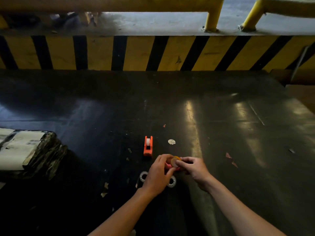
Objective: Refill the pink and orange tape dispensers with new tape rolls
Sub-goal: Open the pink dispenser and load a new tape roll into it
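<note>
Your left hand (157, 174) gripping the pink dispenser (170, 166), your right hand (192, 167) pinching a yellow-cored tape roll (174, 161) above it, orange dispenser (148, 146) just beyond, two spare rolls (143, 176) beneath.

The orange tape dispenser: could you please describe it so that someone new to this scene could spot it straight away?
Start at the yellow-and-black striped barrier and come down the dark floor toward the person's hands. The orange tape dispenser stands alone just beyond the left hand. It is the only bright orange, wedge-shaped object, with a white roll in it, unlike the loose tape rolls nearer the camera.
</note>
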`<state>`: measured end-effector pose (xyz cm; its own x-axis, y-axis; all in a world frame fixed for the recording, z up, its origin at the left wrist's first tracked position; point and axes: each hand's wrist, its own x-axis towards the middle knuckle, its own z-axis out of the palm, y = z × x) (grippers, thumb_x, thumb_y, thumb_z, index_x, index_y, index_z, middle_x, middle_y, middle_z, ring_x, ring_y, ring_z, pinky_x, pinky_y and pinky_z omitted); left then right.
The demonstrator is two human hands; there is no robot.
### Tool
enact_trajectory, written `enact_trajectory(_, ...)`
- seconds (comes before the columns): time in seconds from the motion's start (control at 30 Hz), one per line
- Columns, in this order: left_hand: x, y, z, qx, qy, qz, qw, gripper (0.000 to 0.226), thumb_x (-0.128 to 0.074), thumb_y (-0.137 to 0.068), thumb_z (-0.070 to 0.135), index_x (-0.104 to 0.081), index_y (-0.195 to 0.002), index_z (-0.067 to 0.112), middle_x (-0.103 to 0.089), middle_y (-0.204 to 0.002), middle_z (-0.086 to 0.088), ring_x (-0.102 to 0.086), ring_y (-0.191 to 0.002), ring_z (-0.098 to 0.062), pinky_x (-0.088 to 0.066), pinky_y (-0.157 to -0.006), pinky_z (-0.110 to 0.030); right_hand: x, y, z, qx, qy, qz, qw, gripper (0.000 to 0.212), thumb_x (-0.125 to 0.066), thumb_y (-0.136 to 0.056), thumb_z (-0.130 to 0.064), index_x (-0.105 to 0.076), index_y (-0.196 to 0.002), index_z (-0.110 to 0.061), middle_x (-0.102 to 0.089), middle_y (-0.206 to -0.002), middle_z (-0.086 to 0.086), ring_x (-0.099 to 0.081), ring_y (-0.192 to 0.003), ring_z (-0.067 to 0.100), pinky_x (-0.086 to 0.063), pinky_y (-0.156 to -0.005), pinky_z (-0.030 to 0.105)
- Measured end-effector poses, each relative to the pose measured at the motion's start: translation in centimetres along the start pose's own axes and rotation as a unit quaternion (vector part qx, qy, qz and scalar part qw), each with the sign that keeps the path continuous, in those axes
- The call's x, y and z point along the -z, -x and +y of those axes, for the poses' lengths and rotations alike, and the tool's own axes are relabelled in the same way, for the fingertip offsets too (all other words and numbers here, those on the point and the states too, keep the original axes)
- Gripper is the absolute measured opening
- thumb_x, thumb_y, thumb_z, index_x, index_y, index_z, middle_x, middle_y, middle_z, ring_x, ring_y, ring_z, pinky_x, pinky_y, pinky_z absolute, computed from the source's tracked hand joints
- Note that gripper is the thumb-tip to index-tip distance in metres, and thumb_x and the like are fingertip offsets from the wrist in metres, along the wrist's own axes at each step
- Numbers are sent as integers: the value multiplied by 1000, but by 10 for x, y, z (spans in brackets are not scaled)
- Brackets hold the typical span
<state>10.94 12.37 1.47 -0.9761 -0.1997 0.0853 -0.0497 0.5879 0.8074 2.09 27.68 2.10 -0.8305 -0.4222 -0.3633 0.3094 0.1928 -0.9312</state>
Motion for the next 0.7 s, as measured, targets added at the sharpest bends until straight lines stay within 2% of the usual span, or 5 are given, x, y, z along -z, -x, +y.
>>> enact_trajectory(0.27,14,42,-12,17,19,-11,1000,26,-73,-88,18,-65,-108,32,-60,-104,16,-60,-96,7,-51,-81,-10,-27,44,23,-81,-116,-38,989,23,-74,-85,-16,-73,-100,1,-76,-85,15,-70,-72,18,-55,-59,25)
enact_trajectory(0.37,17,62,-23,36,27,22,999,26,-73,-88,19,-63,-106,34,-61,-101,16,-61,-94,4,-51,-82,-12,-35,56,37,-89,-107,28,990,19,-73,-87,-14,-71,-100,-1,-76,-92,18,-71,-80,25,-56,-69,33)
enact_trajectory(0.43,19,77,-31,55,49,48,996,30,-74,-87,16,-61,-100,40,-63,-98,16,-63,-92,5,-50,-78,-9,-32,60,49,-58,25,125,990,14,-76,-85,-14,-71,-93,-3,-74,-87,14,-67,-81,25,-53,-72,37)
enact_trajectory(0.53,21,99,-41,109,73,59,990,31,-74,-88,16,-60,-96,43,-67,-96,14,-65,-88,6,-51,-75,-10,-17,70,66,8,285,220,933,14,-79,-80,-12,-70,-89,-6,-63,-89,8,-61,-83,25,-47,-78,33)
enact_trajectory(0.7,19,108,-50,165,108,54,979,24,-74,-88,21,-64,-97,41,-73,-95,14,-68,-86,4,-56,-76,-16,8,84,91,39,485,144,862,18,-72,-87,-21,-65,-95,-7,-49,-99,5,-62,-86,32,-51,-75,39)
